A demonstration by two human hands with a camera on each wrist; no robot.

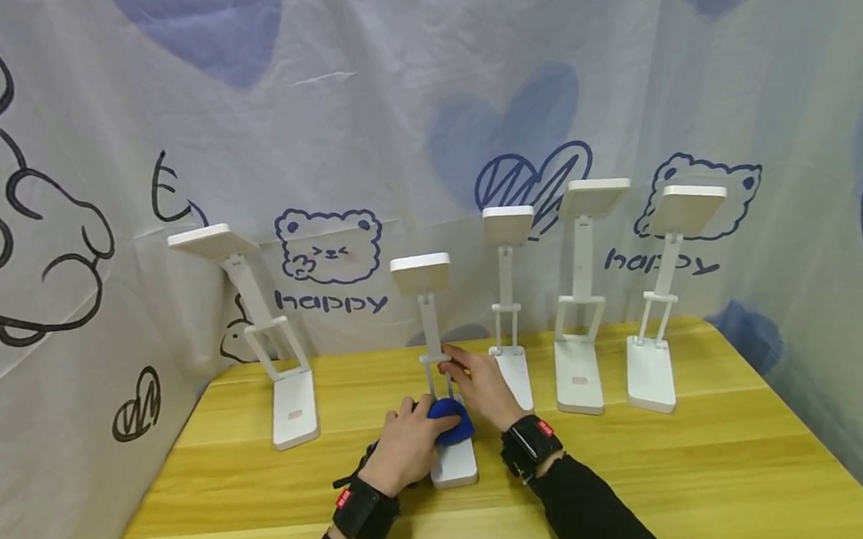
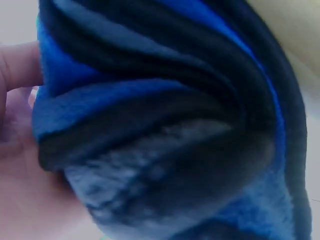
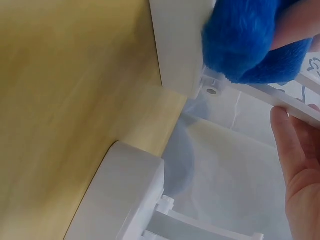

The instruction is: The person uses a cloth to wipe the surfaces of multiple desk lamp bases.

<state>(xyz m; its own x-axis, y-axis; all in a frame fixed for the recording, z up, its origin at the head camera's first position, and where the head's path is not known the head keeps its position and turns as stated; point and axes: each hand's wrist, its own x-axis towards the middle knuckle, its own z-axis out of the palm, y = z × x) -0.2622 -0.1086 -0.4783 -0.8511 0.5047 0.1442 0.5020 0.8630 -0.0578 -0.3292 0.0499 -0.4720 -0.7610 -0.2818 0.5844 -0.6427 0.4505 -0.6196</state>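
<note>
Cloth (image 1: 458,428), blue and dark-edged, is bunched in the curled fingers of the left hand (image 1: 406,441), against the lower part of a white folding desk lamp (image 1: 457,465), second from the left on the wooden desk (image 1: 596,498). Beside it, the right hand (image 1: 485,383) pinches that lamp's strut near the crossbar. Another lamp (image 1: 295,410) stands to the left, three more lamps (image 1: 578,376) to the right, before a patterned curtain (image 1: 381,132).

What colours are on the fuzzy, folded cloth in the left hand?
The fuzzy, folded cloth is bright blue with black bands, seen best in the left wrist view.
</note>
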